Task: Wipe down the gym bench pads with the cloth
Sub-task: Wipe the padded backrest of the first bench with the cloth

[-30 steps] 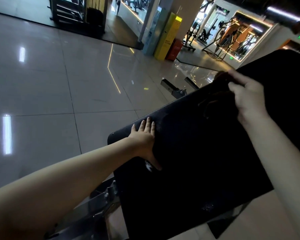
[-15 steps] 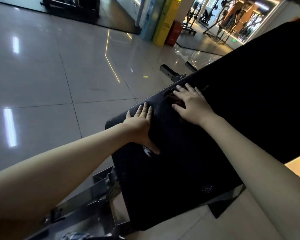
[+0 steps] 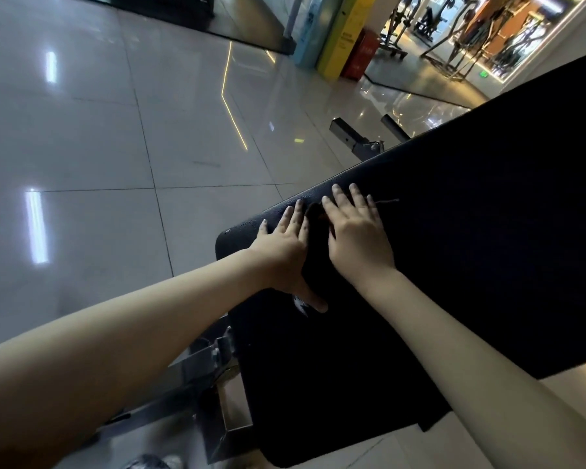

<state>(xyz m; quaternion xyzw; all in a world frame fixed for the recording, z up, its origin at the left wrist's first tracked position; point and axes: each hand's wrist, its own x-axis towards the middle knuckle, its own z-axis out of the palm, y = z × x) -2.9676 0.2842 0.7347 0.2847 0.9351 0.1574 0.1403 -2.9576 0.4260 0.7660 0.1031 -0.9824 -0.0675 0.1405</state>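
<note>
Left hand (image 3: 285, 248) lies flat on the pad (image 3: 454, 248) near its left corner, fingers straight, gripping nothing. The cloth (image 3: 315, 216) peeks out between the two hands, mostly under the right hand (image 3: 356, 238), which presses it down with straight, spread fingers. The pad's long axis runs up and to the right, so most of it lies right of the hands, and the right hand is nearer imo. The cloth is dark on dark, so its outline is hard to see. The pad's far end is cut off.
</note>
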